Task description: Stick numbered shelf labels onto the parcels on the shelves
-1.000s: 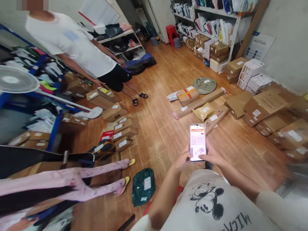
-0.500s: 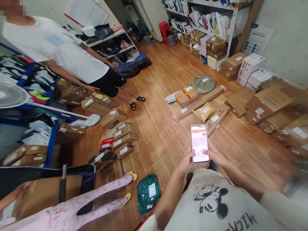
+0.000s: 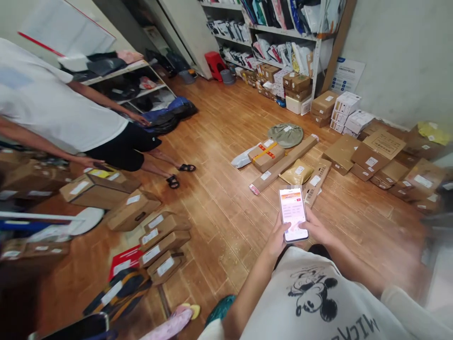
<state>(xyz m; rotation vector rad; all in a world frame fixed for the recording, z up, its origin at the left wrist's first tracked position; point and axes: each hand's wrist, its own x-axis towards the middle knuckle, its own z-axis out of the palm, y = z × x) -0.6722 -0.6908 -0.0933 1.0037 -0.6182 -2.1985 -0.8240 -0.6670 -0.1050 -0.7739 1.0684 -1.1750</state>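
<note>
A smartphone (image 3: 293,213) with a lit white and orange screen is upright in front of my chest. My left hand (image 3: 277,238) wraps its left edge, thumb lying on the lower screen. My right hand (image 3: 317,230) cups the right edge and bottom of the phone, fingers closed behind it. Just beyond the phone on the wooden floor lie a long cardboard box (image 3: 283,163), a yellow padded mailer (image 3: 297,172) and a taped carton (image 3: 266,155).
A person in a white shirt (image 3: 53,113) bends over cartons (image 3: 94,189) at the left. Stacked small boxes (image 3: 161,245) sit lower left, more cartons (image 3: 382,160) pile at the right wall, and shelves of parcels (image 3: 283,42) line the back. A pink-clad foot (image 3: 177,321) shows at the bottom.
My view has swung right and forward, so the fan and blue rack have left the frame. The phone stays in both hands, my left thumb still on the screen.
</note>
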